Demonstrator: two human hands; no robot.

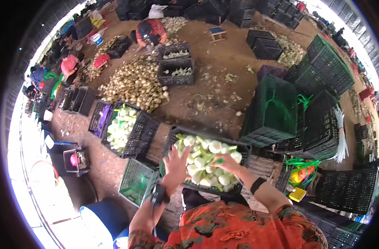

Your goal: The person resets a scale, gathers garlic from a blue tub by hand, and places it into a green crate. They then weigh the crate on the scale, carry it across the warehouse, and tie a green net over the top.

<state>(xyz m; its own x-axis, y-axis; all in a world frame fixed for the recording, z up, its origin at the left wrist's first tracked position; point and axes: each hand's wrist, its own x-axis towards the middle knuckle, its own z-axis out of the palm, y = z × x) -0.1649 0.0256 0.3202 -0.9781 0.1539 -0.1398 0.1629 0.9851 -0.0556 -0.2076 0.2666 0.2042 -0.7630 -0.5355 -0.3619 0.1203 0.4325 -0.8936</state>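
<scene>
A black plastic crate (171, 139) sits right before me, filled with white bulbs (199, 161) on pale green stems; they look like fresh garlic or onions. Over the crate's left side, my left hand (175, 167) is open, its fingers spread above the bulbs. My right hand (226, 163) reaches in from the right, fingers drawn together at the bulbs. A small bright green bit (219, 160) shows at its fingertips. What those fingers grip is hidden. A dark device is strapped on the left wrist, a black band on the right.
Left of my crate stand another crate of bulbs (122, 126) and a green crate (135, 182). Beyond lies a big bulb heap (135, 83), where a person (150, 33) crouches by crates. Stacked crates (269, 112) rise on the right. Blue barrels (104, 218) stand lower left.
</scene>
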